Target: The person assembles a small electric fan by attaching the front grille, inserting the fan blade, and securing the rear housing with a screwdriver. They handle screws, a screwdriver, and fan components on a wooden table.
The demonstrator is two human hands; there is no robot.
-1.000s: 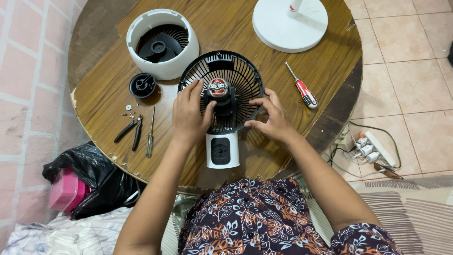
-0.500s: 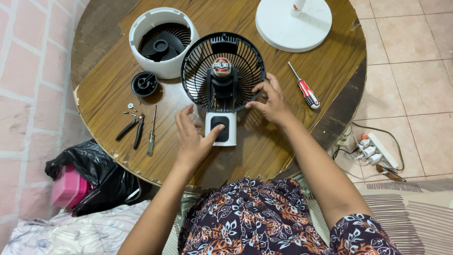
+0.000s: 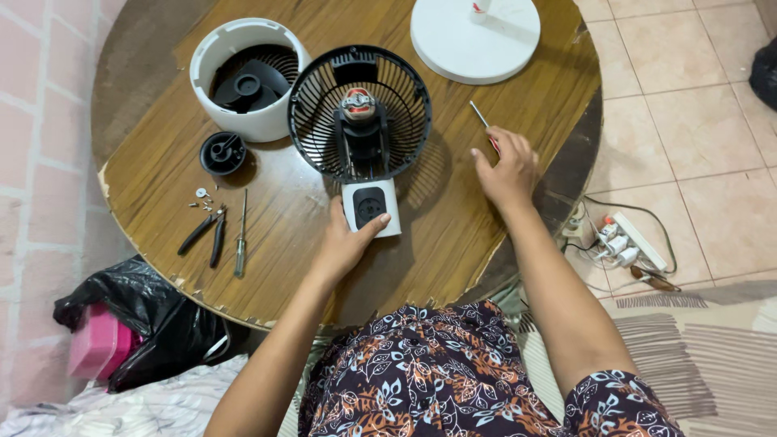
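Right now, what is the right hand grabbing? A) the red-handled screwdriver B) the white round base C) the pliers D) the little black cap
A: the right hand closes over the red-handled screwdriver, whose metal shaft sticks out above the fingers.

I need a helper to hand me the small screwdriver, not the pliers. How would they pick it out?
On the round wooden table, look to the near-left edge. Black-handled pliers lie there; the small screwdriver lies just right of them, a thin straight metal shaft with a slim clear handle, a single rod rather than two curved handles.

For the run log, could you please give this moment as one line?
left hand: holds white fan base | right hand: on red screwdriver | table
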